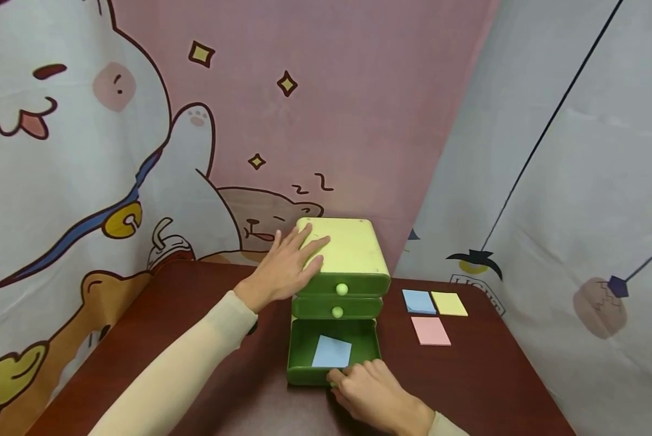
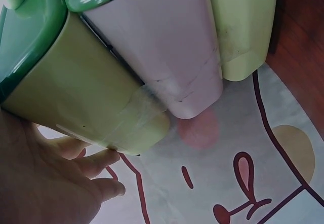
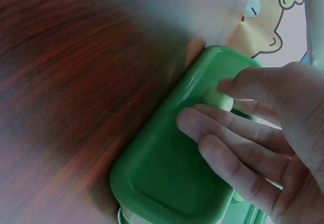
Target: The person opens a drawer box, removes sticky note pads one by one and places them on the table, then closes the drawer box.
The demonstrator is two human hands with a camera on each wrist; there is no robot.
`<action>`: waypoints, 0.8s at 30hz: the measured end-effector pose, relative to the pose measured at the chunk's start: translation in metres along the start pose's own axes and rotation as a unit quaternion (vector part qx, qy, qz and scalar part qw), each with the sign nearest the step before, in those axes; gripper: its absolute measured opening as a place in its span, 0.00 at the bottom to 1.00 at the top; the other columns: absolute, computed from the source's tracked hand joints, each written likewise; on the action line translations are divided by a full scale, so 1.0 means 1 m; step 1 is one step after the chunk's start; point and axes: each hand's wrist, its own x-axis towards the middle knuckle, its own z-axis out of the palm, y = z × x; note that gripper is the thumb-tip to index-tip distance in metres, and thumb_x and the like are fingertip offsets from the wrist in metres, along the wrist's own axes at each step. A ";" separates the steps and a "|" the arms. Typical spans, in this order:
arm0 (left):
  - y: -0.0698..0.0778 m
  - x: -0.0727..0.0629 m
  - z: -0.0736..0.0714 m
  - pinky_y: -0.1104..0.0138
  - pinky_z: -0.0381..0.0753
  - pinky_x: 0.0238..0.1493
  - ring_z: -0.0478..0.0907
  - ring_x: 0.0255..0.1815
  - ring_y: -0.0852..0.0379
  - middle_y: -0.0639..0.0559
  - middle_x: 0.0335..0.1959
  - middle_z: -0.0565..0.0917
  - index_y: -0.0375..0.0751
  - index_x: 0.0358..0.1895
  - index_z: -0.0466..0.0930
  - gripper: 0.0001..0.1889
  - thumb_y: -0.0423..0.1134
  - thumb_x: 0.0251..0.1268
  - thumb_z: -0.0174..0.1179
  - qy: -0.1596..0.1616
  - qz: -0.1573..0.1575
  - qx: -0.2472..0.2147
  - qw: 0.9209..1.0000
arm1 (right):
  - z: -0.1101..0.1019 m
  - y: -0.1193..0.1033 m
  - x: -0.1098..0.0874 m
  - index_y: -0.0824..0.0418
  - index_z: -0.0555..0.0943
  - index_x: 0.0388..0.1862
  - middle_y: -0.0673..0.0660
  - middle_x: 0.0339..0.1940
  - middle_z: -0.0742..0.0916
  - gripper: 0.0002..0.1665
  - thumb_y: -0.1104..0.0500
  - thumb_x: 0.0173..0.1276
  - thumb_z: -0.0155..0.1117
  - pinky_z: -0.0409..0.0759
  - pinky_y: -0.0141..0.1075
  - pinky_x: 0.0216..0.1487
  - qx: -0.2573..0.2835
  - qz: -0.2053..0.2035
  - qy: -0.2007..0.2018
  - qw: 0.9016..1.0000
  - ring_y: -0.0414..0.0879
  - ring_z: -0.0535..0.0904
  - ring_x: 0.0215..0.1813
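A small green desktop drawer unit (image 1: 348,248) with a pale yellow top stands on the table. Its bottom drawer (image 1: 334,342) is pulled out, and a blue sticky note (image 1: 331,352) lies inside. My left hand (image 1: 285,263) rests on the left edge of the unit's top, fingers spread. The left wrist view shows this hand (image 2: 61,173) against the unit's yellow side. At the drawer's front, my right hand (image 1: 372,387) pinches the round light green knob (image 3: 218,100) between thumb and fingers. The upper two drawers are closed.
Right of the unit lie three sticky note pads: blue (image 1: 419,301), yellow (image 1: 449,304) and pink (image 1: 431,331). A dark red-brown wooden table (image 1: 239,369) carries everything. Behind it hangs a cartoon-printed cloth (image 1: 348,121), close to the table's back edge.
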 end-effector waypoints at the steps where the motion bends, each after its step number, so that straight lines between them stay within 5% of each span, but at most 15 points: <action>1: 0.000 0.001 0.000 0.24 0.40 0.96 0.50 1.00 0.28 0.38 1.00 0.53 0.64 0.96 0.64 0.35 0.65 0.97 0.34 0.002 0.001 0.000 1.000 | -0.001 0.000 0.000 0.43 0.83 0.32 0.38 0.19 0.84 0.19 0.49 0.63 0.91 0.51 0.31 0.17 0.001 -0.001 0.000 1.000 0.39 0.73 0.14; 24: -0.001 0.001 0.001 0.22 0.42 0.95 0.50 1.00 0.28 0.40 1.00 0.54 0.64 0.95 0.65 0.35 0.66 0.97 0.34 0.006 0.003 0.000 1.000 | -0.011 -0.006 -0.007 0.43 0.82 0.28 0.40 0.13 0.78 0.23 0.48 0.59 0.94 0.48 0.29 0.18 0.013 -0.034 0.016 0.999 0.37 0.73 0.13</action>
